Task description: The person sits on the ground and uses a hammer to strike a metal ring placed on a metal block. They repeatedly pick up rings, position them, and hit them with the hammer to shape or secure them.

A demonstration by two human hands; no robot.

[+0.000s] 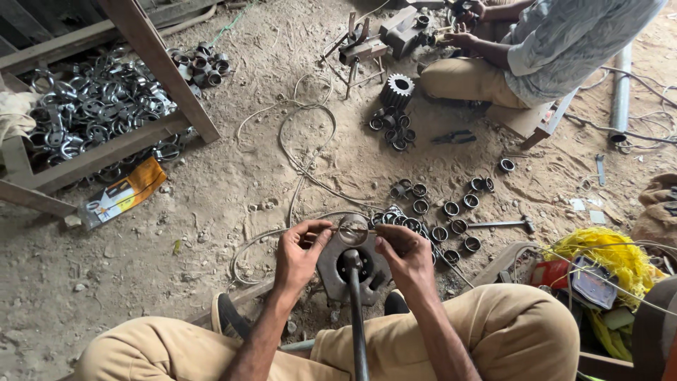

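Your left hand (300, 248) and your right hand (403, 254) each pinch one side of a thin wire ring (353, 230), holding it up between them. Right under the ring sits a round metal plate (331, 271) with a dark rod (356, 317) standing in it. Small metal rings (451, 219) lie on the dirt floor (211, 204) near your right hand. Another person (543, 49) sits well apart.

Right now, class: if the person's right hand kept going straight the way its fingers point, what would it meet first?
The right hand points left toward the left hand; it would first meet the thin wire ring between them, though depth is uncertain.
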